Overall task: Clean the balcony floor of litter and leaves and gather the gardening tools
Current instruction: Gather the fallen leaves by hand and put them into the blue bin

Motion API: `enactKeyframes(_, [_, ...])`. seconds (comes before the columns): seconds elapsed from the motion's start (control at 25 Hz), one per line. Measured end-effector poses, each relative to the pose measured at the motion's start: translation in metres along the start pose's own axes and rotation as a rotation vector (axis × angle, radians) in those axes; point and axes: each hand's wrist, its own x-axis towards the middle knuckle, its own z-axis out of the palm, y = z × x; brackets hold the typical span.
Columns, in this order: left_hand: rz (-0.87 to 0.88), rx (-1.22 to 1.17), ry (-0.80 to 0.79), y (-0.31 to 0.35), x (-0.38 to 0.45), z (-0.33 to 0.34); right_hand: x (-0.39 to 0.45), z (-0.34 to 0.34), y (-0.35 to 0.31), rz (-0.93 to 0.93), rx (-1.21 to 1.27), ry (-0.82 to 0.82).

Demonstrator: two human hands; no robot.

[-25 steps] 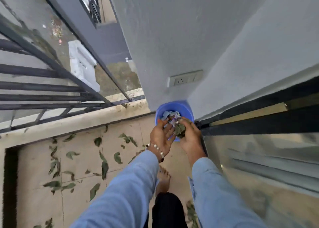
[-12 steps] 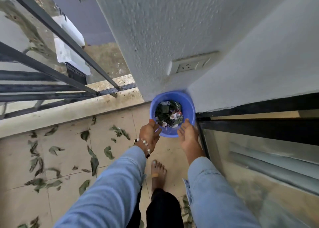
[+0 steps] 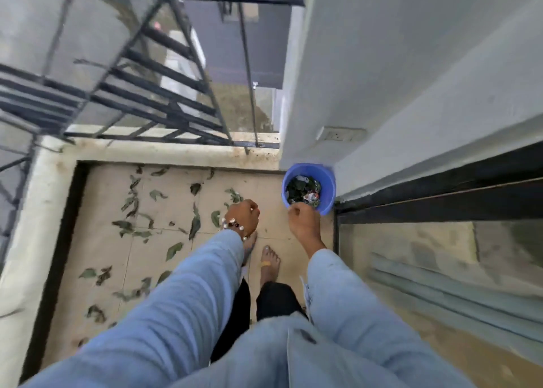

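Both hands, left and right, hang curled and empty by the bucket (already part-filled), so next comes stooping for the leaves.

**Both hands loosely closed, arms extended forward**

Both arms are held out in front and downward, clad in light blue sleeves. The left hand is curled into a loose fist, knuckles up, with a bead bracelet worn at the wrist. The right hand is likewise closed, nothing seen in it. The hands are kept apart. Two bare feet are seen below them.
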Motion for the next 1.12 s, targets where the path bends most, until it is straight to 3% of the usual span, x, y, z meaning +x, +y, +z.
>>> enactKeyframes(0.16, [-0.082, 0.131, 0.085, -0.053, -0.071, -0.016, -0.041, 0.011, -0.028, -0.253, -0.393, -0.137])
enactKeyframes(0.32, [-0.242, 0.108, 0.167, -0.113, -0.129, -0.015, -0.076, 0.043, -0.067, -0.520, -0.698, -0.302])
enactKeyframes(0.64, [-0.657, -0.289, 0.436, -0.254, -0.279, 0.032, -0.203, 0.159, -0.100, -0.983, -1.076, -0.607])
enactKeyframes(0.88, [-0.941, -0.557, 0.561, -0.336, -0.427, 0.144, -0.357, 0.241, -0.037, -1.248, -1.176, -0.850])
enactKeyframes(1.12, [-1.226, -0.787, 0.616, -0.366, -0.555, 0.263, -0.496, 0.297, 0.053, -1.562, -1.347, -1.082])
